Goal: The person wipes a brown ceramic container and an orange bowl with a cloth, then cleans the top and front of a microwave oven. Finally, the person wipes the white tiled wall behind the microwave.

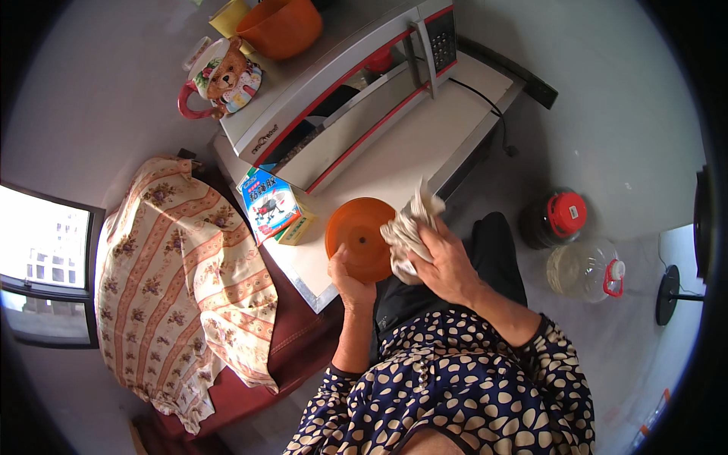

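Note:
My left hand (pixel 351 281) grips the lower left rim of an orange bowl (pixel 364 227), its thumb over the edge and its other fingers hidden beneath. The bowl tilts so that its inside faces me, and a small dark spot shows at its middle. My right hand (pixel 443 261) is closed on a crumpled, striped pale cloth (pixel 412 227), which is slightly blurred and lies at the bowl's right rim. Both hands are above my lap, at the near edge of a white-topped table (pixel 392 159).
A microwave oven (pixel 352 114) stands on the table, with a bear-shaped mug (pixel 227 79), an orange pot (pixel 281 28) and small boxes (pixel 270 205) around it. Draped floral cloth (pixel 182 273) covers a red seat at left. A red-lidded container (pixel 560 216) and a clear plastic jug (pixel 583 272) stand at right.

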Tool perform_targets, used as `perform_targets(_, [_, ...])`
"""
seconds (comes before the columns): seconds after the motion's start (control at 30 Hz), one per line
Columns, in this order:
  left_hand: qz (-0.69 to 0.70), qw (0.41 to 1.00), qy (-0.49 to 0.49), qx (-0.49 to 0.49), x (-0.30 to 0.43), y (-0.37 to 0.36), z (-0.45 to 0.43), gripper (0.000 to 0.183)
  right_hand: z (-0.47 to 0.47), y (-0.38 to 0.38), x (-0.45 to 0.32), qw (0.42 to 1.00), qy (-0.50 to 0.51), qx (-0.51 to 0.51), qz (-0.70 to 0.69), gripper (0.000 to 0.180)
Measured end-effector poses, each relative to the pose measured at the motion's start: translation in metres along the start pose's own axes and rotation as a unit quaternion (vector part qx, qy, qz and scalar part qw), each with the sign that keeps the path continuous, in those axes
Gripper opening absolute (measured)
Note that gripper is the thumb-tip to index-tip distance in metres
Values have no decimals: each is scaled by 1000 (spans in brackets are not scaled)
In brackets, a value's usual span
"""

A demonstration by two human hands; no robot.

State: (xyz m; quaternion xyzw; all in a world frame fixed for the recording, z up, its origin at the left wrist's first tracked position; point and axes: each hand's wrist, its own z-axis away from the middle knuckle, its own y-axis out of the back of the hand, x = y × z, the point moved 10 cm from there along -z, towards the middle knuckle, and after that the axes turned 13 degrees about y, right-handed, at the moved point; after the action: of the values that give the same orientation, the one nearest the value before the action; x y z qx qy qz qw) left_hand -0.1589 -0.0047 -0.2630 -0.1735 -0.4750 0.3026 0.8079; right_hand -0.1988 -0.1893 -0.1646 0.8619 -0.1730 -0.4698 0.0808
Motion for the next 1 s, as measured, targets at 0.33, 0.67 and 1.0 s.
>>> perform_targets(0.33, [-83,993,-52,-58,-10,-24,13,41,7,-35,-8,876,150,-154,432,22])
perform_targets(0.67, [-85,993,-1,-88,-27,-22,8,43,7,-67,-6,980,89,-148,102,20])
perform_targets(1.0, [-20,996,20,-90,-20,-30,7,46,-15,-53,1,865,191,-128,445,24])
